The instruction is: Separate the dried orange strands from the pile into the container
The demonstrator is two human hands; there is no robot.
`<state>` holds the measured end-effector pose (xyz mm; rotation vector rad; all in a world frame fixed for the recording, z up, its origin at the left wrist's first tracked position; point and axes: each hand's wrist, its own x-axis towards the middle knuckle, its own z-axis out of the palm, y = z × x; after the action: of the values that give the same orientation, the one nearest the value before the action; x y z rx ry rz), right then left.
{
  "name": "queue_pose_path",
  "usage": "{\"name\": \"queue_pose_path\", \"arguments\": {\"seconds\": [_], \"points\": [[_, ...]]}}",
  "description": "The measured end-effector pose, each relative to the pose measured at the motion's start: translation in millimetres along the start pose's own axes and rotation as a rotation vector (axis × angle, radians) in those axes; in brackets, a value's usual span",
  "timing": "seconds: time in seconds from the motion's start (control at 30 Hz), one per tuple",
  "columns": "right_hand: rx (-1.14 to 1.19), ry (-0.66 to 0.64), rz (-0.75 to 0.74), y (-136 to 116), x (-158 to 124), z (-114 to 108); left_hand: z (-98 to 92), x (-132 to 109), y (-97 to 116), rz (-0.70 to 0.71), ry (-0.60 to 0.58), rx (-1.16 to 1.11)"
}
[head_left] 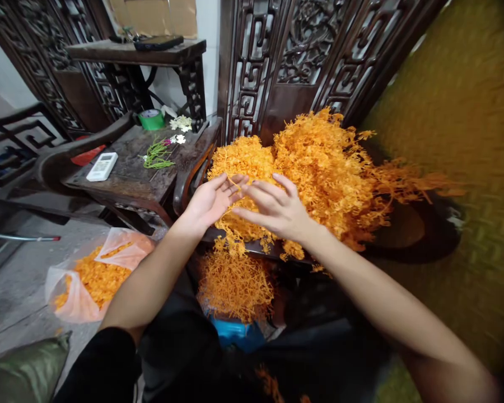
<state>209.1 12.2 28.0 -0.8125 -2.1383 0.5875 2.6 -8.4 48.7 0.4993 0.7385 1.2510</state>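
Observation:
Orange artificial-looking sprigs form a large pile [323, 168] on a dark wooden chair. In front of the pile's left part, my left hand [212, 200] is palm up, its fingers apart, with a thin orange strand lying across them. My right hand [277, 208] is beside it, palm down with fingers spread, over the sprigs; nothing can be made out in its grip. The fingertips of both hands nearly meet. Below them, a tangle of orange stems [237, 285] rests over a blue container [237, 333] between the legs.
On the left, a dark wooden table [130, 182] bears a white remote [102, 167], green tape [152, 119], green stems [157, 155] and white flowers [180, 123]. A plastic bag [79, 296] of orange pieces is on the floor. Carved panels [292, 95] stand behind.

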Motion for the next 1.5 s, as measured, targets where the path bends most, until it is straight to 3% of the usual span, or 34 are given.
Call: {"name": "queue_pose_path", "arguments": {"seconds": [0.07, 0.13, 0.2, 0.27, 0.33, 0.37, 0.47, 0.53, 0.77, 0.9, 1.03, 1.13, 1.2, 1.4, 1.5], "points": [[-0.044, -0.068, -0.127, -4.8, -16.8, 8.5, 6.7, -4.3, -4.0, -0.078, -0.086, 0.108], [-0.027, 0.018, -0.147, -1.1, -23.9, 14.0, 8.2, -6.9, -6.3, -0.089, -0.176, 0.324], [0.114, 0.18, -0.002, 5.9, -26.7, 15.4, 3.7, -6.4, -6.0, 0.011, -0.167, 0.689], [0.323, 0.27, 0.213, 12.0, -29.0, 13.4, -3.0, -4.1, -4.7, 0.198, -0.041, 1.086], [0.513, 0.251, 0.366, 15.4, -31.8, 10.2, -6.8, -2.5, -5.2, 0.398, 0.042, 1.324], [0.573, 0.215, 0.4, 16.2, -33.4, 9.0, -6.7, -2.6, -6.8, 0.467, 0.014, 1.37], [0.586, 0.155, 0.396, 16.4, -37.3, 9.4, 0.2, -5.9, -18.3, 0.46, -0.251, 1.362], [0.517, 0.155, 0.364, 15.8, -39.1, 12.4, 5.9, -7.0, -30.3, 0.381, -0.342, 1.308], [0.252, 0.01, 0.3, 12.0, -43.2, 16.8, 6.6, 9.4, -61.1, 0.453, -0.193, 0.859], [0.461, 0.154, 0.38, 7.4, -44.7, 16.0, 9.7, 12.5, -58.0, 0.538, -0.152, 0.743], [0.615, 0.321, 0.397, 0.1, -46.0, 12.7, 16.8, 7.0, -51.1, 0.487, -0.138, 0.741], [0.618, 0.347, 0.357, -4.8, -46.4, 8.6, 20.9, 1.8, -49.2, 0.484, -0.215, 0.745], [0.6, 0.356, 0.319, -6.2, -46.3, 6.1, 21.6, -0.9, -50.2, 0.507, -0.2, 0.732], [0.317, 0.349, 0.144, -7.1, -43.6, -5.7, 17.8, -4.3, -55.2, 0.386, -0.148, 0.697], [0.073, 0.286, -0.018, -7.5, -40.6, -16.6, 13.0, 0.4, -48.3, 0.415, -0.127, 0.681]]}}
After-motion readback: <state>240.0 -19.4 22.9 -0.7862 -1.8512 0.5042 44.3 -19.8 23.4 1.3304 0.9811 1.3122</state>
